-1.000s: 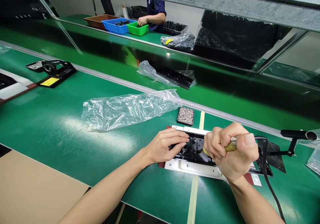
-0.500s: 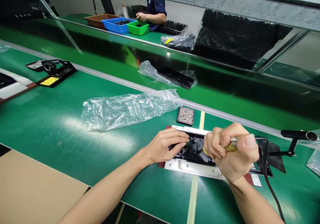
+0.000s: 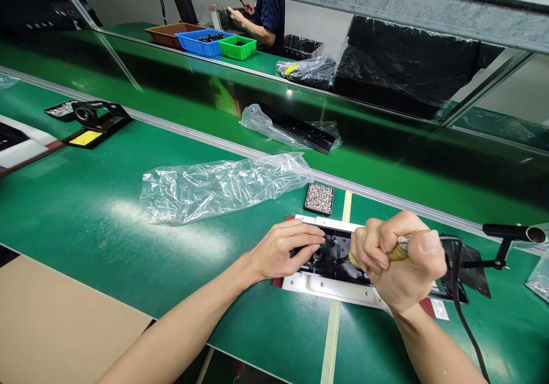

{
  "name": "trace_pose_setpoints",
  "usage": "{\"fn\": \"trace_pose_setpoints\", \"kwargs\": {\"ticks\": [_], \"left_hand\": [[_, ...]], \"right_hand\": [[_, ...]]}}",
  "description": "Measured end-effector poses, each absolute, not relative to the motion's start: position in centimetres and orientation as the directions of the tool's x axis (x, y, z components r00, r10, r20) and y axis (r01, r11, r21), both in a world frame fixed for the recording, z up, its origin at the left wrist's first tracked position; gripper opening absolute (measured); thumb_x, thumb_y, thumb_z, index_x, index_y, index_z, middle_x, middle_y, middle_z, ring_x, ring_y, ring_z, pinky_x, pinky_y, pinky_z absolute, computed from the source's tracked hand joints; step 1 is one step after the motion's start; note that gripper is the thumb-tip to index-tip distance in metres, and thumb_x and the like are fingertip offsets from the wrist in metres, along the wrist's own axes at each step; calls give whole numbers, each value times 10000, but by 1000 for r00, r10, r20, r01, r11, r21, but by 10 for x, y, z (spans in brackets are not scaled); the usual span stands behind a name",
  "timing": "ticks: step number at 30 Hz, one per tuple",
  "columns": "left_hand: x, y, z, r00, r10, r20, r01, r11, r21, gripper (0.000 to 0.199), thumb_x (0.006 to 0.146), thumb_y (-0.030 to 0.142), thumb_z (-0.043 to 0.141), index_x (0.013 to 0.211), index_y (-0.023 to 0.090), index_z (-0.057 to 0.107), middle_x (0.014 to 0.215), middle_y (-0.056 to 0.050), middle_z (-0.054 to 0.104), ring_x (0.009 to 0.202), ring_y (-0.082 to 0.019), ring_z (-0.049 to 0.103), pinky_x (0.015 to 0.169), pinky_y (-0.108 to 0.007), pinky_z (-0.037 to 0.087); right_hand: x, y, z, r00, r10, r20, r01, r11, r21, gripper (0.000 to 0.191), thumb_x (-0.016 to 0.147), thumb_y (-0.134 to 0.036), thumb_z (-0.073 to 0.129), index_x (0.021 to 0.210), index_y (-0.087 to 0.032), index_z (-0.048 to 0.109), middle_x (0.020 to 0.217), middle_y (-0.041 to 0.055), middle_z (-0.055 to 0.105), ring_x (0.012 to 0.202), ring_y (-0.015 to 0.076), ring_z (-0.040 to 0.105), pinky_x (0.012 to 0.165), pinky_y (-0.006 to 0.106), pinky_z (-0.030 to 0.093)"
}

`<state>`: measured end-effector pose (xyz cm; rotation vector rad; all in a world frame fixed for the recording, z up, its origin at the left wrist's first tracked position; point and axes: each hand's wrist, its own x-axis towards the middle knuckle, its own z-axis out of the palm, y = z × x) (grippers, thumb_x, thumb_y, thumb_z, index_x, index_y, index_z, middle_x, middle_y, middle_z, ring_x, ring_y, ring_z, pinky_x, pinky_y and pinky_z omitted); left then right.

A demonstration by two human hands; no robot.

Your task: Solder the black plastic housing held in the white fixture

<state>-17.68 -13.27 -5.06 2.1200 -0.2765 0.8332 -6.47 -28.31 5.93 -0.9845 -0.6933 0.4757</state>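
The right hand [image 3: 403, 261] is closed in a fist around a yellow-handled corded tool [image 3: 398, 251], its tip end down at the black part [image 3: 332, 255]; the left hand [image 3: 283, 251] lies over the part's left end, thumb and fingers slightly parted, and whether they pinch anything cannot be told. The green worktop [image 3: 103, 212] spreads widest, bounded at the far side by a metal strip [image 3: 184, 129]; its near edge runs diagonally under the left forearm, with a broad bare stretch between that edge and the crumpled clear bag [image 3: 223, 189]. The white fixture [image 3: 330, 285] sits well in from the near edge, the black part between its two rails; the bag lies beyond the left hand, its right end reaching the strip. A black stand [image 3: 501, 249] limits room to the right, where the cord [image 3: 455, 281] drops past the right wrist; pale tape [image 3: 330, 338] runs beneath the fixture; the small dish of metal pieces [image 3: 318, 199] sits just beside the bag's right end, between the strip and the fixture's far rail.
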Motion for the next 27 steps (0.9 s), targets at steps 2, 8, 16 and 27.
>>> {"fn": "trace_pose_setpoints", "kwargs": {"ticks": [2, 8, 16, 27], "left_hand": [[-177, -133, -50, 753, 88, 652, -460, -638, 618, 194, 1028, 131, 619, 1158, 152, 762, 1144, -107, 796, 1053, -217, 775, 936, -372, 638], [-177, -132, -50, 752, 84, 654, -461, -643, 612, 194, 1034, 136, 614, 1160, 155, 760, 1146, -111, 796, 1052, -220, 774, 932, -378, 641], [-177, -133, -50, 756, 88, 648, -452, -647, 615, 180, 1041, 147, 617, 1151, 155, 760, 1145, -107, 798, 1049, -219, 776, 930, -376, 628], [-177, -133, -50, 756, 89, 648, -448, -652, 612, 185, 1040, 148, 618, 1153, 155, 764, 1148, -105, 800, 1058, -217, 777, 948, -376, 624]], "right_hand": [[-64, -284, 59, 681, 663, 313, -54, 471, -881, 475, 967, -560, 654, 653, -223, 537, 451, -57, 336, 377, 93, 246, 346, 231, 277], [-62, -285, 59, 668, 675, 314, -47, 459, -887, 462, 968, -552, 642, 654, -230, 537, 450, -57, 333, 373, 97, 240, 353, 240, 281], [-65, -283, 59, 690, 657, 305, -61, 472, -879, 483, 959, -560, 651, 639, -223, 520, 449, -59, 319, 372, 87, 228, 347, 226, 267], [-65, -283, 60, 685, 655, 320, -51, 481, -875, 483, 971, -553, 631, 636, -224, 516, 443, -62, 311, 374, 85, 218, 346, 216, 266]]}}
